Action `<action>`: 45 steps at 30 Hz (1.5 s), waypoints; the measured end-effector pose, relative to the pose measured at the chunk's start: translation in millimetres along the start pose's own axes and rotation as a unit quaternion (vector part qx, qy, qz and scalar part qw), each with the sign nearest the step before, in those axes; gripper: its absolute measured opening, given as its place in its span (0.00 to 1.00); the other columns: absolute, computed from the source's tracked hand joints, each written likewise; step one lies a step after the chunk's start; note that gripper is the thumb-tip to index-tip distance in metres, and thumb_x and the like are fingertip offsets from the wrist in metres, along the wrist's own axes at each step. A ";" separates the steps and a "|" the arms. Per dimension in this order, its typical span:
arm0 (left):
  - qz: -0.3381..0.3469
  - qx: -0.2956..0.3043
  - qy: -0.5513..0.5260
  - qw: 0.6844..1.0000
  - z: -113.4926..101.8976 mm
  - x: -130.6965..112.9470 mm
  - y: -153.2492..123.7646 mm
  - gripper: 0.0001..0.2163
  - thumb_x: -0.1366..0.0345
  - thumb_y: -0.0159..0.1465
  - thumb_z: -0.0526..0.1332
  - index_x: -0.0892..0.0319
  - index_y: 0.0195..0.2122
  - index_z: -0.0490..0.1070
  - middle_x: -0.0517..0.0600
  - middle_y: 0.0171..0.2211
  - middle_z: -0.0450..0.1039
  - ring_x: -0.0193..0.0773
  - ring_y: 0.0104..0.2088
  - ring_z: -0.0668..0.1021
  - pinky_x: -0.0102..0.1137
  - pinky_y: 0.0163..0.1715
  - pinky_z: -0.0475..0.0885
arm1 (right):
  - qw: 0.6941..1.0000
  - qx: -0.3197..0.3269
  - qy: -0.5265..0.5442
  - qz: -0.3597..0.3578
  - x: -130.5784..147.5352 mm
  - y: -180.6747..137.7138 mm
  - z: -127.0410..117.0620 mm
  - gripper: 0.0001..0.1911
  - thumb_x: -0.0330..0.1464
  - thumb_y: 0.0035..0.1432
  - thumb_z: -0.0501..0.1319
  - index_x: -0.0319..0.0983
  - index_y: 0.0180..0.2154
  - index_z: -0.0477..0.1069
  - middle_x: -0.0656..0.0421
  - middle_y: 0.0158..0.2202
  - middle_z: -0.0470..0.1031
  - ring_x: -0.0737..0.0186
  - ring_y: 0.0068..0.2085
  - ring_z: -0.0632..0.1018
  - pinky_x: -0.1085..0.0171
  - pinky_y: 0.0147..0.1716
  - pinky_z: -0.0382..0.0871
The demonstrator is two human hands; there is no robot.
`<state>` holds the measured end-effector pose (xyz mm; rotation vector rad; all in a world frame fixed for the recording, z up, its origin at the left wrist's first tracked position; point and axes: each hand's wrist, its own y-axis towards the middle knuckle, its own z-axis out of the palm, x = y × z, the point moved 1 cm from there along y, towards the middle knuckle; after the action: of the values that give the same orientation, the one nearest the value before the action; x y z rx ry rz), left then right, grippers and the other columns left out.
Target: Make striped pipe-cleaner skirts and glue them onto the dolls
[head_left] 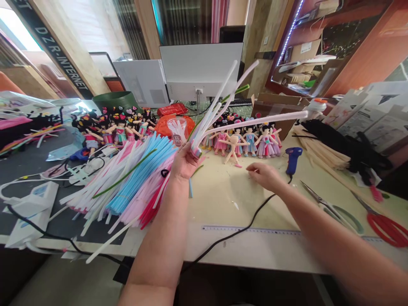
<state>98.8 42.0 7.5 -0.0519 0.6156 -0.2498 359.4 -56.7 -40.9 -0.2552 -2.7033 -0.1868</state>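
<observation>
My left hand is closed around a bunch of white, pale pink and green pipe cleaners, raised above the table with their ends fanning up and right. Low over the mat, my right hand has its fingers curled together; whether anything is between them is hidden. Just left of it lies a small pink piece. A bare beige pipe-cleaner figure stands behind that piece. Beside my left forearm is a large pile of pipe cleaners in white, blue, pink and red.
Finished dolls stand in rows at the back, with more dolls at left. A blue glue gun, scissors and red-handled scissors lie at right. A ruler and black cable cross the front.
</observation>
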 end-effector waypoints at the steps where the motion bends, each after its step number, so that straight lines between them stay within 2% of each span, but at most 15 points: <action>1: 0.013 0.003 -0.006 1.000 -2.3 -3.6 0.7 0.06 0.75 0.66 0.60 0.62 0.31 0.73 0.42 0.23 0.77 0.25 0.20 0.77 0.20 0.24 0.73 | 1.000 -0.006 -0.003 0.006 4.8 12.3 7.7 0.09 0.34 0.56 0.57 0.42 0.36 0.75 0.55 0.38 0.81 0.57 0.38 0.78 0.62 0.37 0.68; 5: 0.056 0.010 -0.028 0.998 -12.1 -18.4 3.5 0.07 0.72 0.67 0.60 0.61 0.31 0.72 0.42 0.24 0.76 0.24 0.22 0.77 0.19 0.26 0.73 | 1.000 -0.014 -0.007 0.025 9.5 37.6 23.1 0.11 0.40 0.56 0.59 0.41 0.27 0.70 0.54 0.32 0.77 0.57 0.34 0.74 0.63 0.31 0.63; 7: 0.066 0.004 -0.045 0.997 -15.4 -24.8 4.6 0.09 0.72 0.68 0.58 0.61 0.30 0.72 0.42 0.23 0.75 0.23 0.23 0.77 0.19 0.27 0.73 | 1.000 -0.006 0.003 0.027 11.0 37.3 23.5 0.13 0.39 0.55 0.59 0.42 0.22 0.66 0.56 0.28 0.75 0.58 0.33 0.73 0.63 0.29 0.61; 10: 0.080 0.007 -0.068 0.995 -17.3 -32.1 5.2 0.13 0.72 0.71 0.54 0.61 0.30 0.73 0.42 0.22 0.75 0.23 0.22 0.76 0.19 0.29 0.73 | 0.999 0.015 0.041 0.021 23.1 31.3 23.0 0.13 0.38 0.55 0.59 0.42 0.22 0.63 0.59 0.24 0.71 0.60 0.30 0.72 0.64 0.28 0.60; 13: 0.090 0.017 -0.078 0.993 -16.6 -35.6 3.9 0.13 0.72 0.71 0.53 0.61 0.30 0.73 0.43 0.22 0.75 0.24 0.22 0.76 0.20 0.29 0.73 | 0.994 0.044 0.098 0.004 53.3 30.9 29.7 0.10 0.38 0.55 0.59 0.42 0.25 0.66 0.62 0.24 0.72 0.62 0.29 0.73 0.65 0.28 0.63; 18: 0.080 0.017 -0.075 0.994 -13.9 -32.9 0.4 0.13 0.73 0.71 0.52 0.61 0.30 0.72 0.42 0.20 0.74 0.23 0.20 0.75 0.20 0.26 0.72 | 0.983 0.078 0.168 -0.008 122.8 46.9 56.4 0.09 0.37 0.57 0.60 0.40 0.28 0.71 0.59 0.28 0.77 0.64 0.29 0.75 0.67 0.28 0.66; 21: 0.068 0.007 -0.064 0.996 -13.6 -29.0 1.2 0.13 0.73 0.71 0.52 0.61 0.31 0.72 0.42 0.20 0.73 0.24 0.21 0.75 0.20 0.26 0.71 | 0.974 0.108 0.198 -0.009 143.2 52.7 64.4 0.11 0.37 0.60 0.57 0.39 0.29 0.72 0.58 0.28 0.78 0.67 0.26 0.74 0.68 0.25 0.66; 24: 0.056 0.004 -0.060 0.997 -13.4 -24.8 3.6 0.12 0.74 0.71 0.53 0.61 0.32 0.71 0.42 0.22 0.74 0.23 0.22 0.76 0.19 0.25 0.71 | 0.971 0.115 0.207 -0.003 130.2 50.1 55.6 0.11 0.36 0.61 0.57 0.39 0.31 0.73 0.59 0.30 0.79 0.69 0.24 0.73 0.70 0.23 0.65; 31: 0.061 0.020 -0.030 0.998 -10.3 -16.8 5.2 0.04 0.71 0.66 0.62 0.59 0.34 0.73 0.41 0.21 0.75 0.24 0.20 0.77 0.18 0.24 0.72 | 0.984 0.093 0.154 0.021 39.5 13.6 9.0 0.09 0.34 0.57 0.57 0.39 0.31 0.75 0.59 0.27 0.77 0.66 0.25 0.74 0.67 0.25 0.67; 33: 0.055 0.025 -0.033 0.998 -9.6 -14.4 4.8 0.05 0.71 0.67 0.60 0.60 0.34 0.73 0.41 0.21 0.75 0.24 0.20 0.77 0.19 0.23 0.72 | 0.989 0.075 0.128 0.017 20.0 -3.1 1.0 0.11 0.33 0.57 0.56 0.39 0.33 0.77 0.56 0.30 0.79 0.61 0.29 0.76 0.64 0.29 0.70; 35: 0.046 0.028 -0.038 0.998 -9.0 -12.1 4.1 0.07 0.72 0.68 0.58 0.61 0.34 0.74 0.42 0.20 0.76 0.25 0.19 0.76 0.19 0.23 0.73 | 0.993 0.054 0.102 -0.001 8.1 -22.3 -1.7 0.13 0.33 0.58 0.55 0.39 0.35 0.78 0.53 0.36 0.81 0.55 0.37 0.79 0.58 0.39 0.73; 38: 0.034 0.020 -0.037 0.999 -7.7 -9.6 2.7 0.10 0.73 0.69 0.57 0.61 0.31 0.74 0.42 0.20 0.76 0.25 0.19 0.76 0.19 0.23 0.73 | 0.995 0.041 0.081 -0.046 5.0 -55.0 5.3 0.15 0.34 0.60 0.54 0.40 0.39 0.79 0.50 0.46 0.80 0.49 0.48 0.78 0.50 0.53 0.68; 40: 0.026 0.012 -0.028 0.999 -6.7 -8.6 1.7 0.10 0.73 0.69 0.58 0.61 0.30 0.74 0.42 0.21 0.76 0.24 0.19 0.76 0.18 0.23 0.72 | 0.991 0.043 0.070 -0.105 10.0 -76.4 14.5 0.17 0.35 0.62 0.54 0.41 0.45 0.78 0.51 0.52 0.78 0.49 0.54 0.76 0.50 0.57 0.66; 43: 0.024 0.010 -0.022 0.999 -6.1 -8.1 0.9 0.08 0.73 0.69 0.58 0.60 0.35 0.76 0.42 0.21 0.77 0.24 0.19 0.76 0.18 0.23 0.72 | 0.975 0.041 0.024 -0.219 20.3 -97.1 24.0 0.19 0.35 0.65 0.52 0.43 0.52 0.75 0.51 0.57 0.75 0.49 0.57 0.74 0.49 0.56 0.67; 45: 0.028 0.015 -0.025 0.999 -6.8 -7.9 0.9 0.09 0.73 0.69 0.56 0.60 0.40 0.77 0.43 0.21 0.77 0.25 0.20 0.77 0.18 0.23 0.73 | 0.970 0.052 0.008 -0.239 26.4 -96.5 23.8 0.18 0.35 0.67 0.51 0.43 0.48 0.77 0.50 0.53 0.78 0.50 0.53 0.76 0.50 0.53 0.69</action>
<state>88.9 45.1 6.3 -0.0120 0.5620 -0.2036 306.5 -142.8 -60.3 0.4323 -2.7019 -0.1821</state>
